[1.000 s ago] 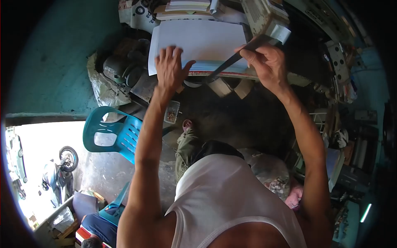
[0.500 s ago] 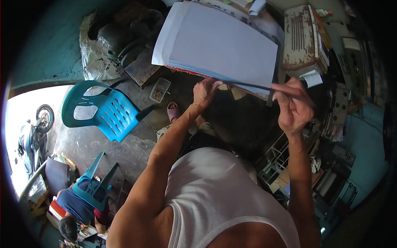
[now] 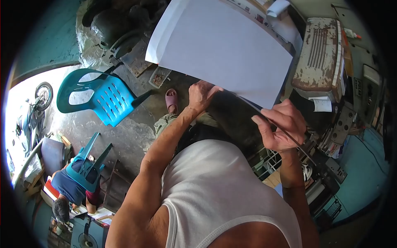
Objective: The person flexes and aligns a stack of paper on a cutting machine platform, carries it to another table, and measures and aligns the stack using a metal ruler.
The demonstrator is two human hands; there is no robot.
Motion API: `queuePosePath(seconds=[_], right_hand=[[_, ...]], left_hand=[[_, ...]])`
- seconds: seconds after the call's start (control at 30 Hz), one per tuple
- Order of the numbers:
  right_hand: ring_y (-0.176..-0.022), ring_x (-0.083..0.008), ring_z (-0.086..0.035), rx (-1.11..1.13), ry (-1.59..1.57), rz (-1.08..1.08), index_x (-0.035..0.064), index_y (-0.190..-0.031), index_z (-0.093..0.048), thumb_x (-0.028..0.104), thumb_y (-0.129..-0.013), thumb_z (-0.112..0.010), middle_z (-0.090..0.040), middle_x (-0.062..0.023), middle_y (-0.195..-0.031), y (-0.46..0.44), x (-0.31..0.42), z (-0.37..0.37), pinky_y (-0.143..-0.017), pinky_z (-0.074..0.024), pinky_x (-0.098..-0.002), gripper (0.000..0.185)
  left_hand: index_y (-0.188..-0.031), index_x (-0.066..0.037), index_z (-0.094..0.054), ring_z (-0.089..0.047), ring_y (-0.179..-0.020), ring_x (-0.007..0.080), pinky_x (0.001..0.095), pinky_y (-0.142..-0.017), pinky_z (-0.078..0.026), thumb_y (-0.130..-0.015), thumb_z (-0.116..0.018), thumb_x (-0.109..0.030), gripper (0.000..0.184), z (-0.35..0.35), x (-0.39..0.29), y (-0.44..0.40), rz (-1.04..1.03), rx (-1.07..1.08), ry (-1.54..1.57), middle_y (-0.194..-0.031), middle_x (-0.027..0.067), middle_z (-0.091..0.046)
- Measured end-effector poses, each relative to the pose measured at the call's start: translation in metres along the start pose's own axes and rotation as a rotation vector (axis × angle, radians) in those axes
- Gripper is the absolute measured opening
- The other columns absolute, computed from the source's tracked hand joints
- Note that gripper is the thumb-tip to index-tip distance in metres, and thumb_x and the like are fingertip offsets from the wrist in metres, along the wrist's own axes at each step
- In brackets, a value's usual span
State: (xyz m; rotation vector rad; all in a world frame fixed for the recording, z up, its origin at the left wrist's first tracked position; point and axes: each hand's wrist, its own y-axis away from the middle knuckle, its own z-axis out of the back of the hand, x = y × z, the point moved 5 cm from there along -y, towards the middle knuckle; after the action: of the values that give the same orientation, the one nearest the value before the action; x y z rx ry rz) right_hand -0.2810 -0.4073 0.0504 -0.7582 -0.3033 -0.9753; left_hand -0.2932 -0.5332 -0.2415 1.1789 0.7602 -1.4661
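Observation:
Large white sheets lie stacked on a work surface in front of me. At the near edge of the stack is my left hand, its fingers curled and pressed together; what they grip, if anything, is hidden. My right hand is closed on a long thin dark strip near the sheets' right corner. The strip runs from the near edge of the sheets, through my right hand, and out past it toward the lower right.
A rusty, paint-chipped metal box stands right of the sheets. A blue plastic chair and a small tray are on the left. At the lower left a person sits on a chair. Machinery stands at the lower right.
The view has turned and the sheets appear larger. My left hand has gone from spread over the sheets to closed at their near edge. My right hand has come nearer with the strip.

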Motion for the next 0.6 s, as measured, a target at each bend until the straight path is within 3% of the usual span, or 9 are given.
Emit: queuePosePath(seconds=[0.13, 0.27, 0.33, 0.6], right_hand=[[-0.056, -0.018, -0.056, 0.058, 0.0, -0.019, 0.0011, -0.09, -0.067, -0.006, -0.068, -0.082, -0.06, -0.0049, -0.073, -0.001, -0.014, -0.013, -0.048, -0.0429, -0.0287, 0.027], [-0.056, -0.0179, -0.057, 0.124, 0.035, 0.0, 0.0019, -0.086, -0.067, -0.007, -0.068, -0.082, -0.063, -0.0037, -0.072, 0.003, -0.026, -0.027, -0.049, -0.0439, -0.029, 0.025], [-0.056, -0.0178, -0.057, 0.161, 0.038, 0.012, 0.0021, -0.085, -0.067, -0.008, -0.068, -0.081, -0.064, -0.0035, -0.072, 0.003, -0.032, -0.036, -0.049, -0.0442, -0.0291, 0.024], [-0.056, -0.0183, -0.056, 0.194, 0.088, -0.004, 0.003, -0.081, -0.068, -0.006, -0.068, -0.08, -0.061, -0.0034, -0.072, 0.005, -0.04, -0.048, -0.049, -0.0452, -0.0291, 0.02]], left_hand=[[-0.074, -0.006, -0.075, -0.065, -0.069, 0.0325, 0.0417, -0.063, -0.053, -0.079, -0.075, -0.046, 0.041, 0.0, 0.0, -0.001, -0.122, -0.076, -0.1, -0.07, 0.0129, -0.068], [-0.075, -0.007, -0.076, -0.066, -0.074, 0.0315, 0.0415, -0.067, -0.053, -0.078, -0.076, -0.045, 0.038, 0.003, 0.001, -0.002, -0.059, 0.02, -0.144, -0.073, 0.0112, -0.07], [-0.079, -0.009, -0.077, -0.067, -0.078, 0.0298, 0.0403, -0.071, -0.053, -0.079, -0.075, -0.044, 0.035, 0.006, -0.006, -0.002, -0.189, -0.016, -0.13, -0.077, 0.0098, -0.071], [-0.083, -0.012, -0.077, -0.068, -0.082, 0.0255, 0.0387, -0.066, -0.049, -0.08, -0.073, -0.045, 0.033, 0.013, -0.014, -0.003, -0.189, -0.026, -0.023, -0.081, 0.0047, -0.073]])
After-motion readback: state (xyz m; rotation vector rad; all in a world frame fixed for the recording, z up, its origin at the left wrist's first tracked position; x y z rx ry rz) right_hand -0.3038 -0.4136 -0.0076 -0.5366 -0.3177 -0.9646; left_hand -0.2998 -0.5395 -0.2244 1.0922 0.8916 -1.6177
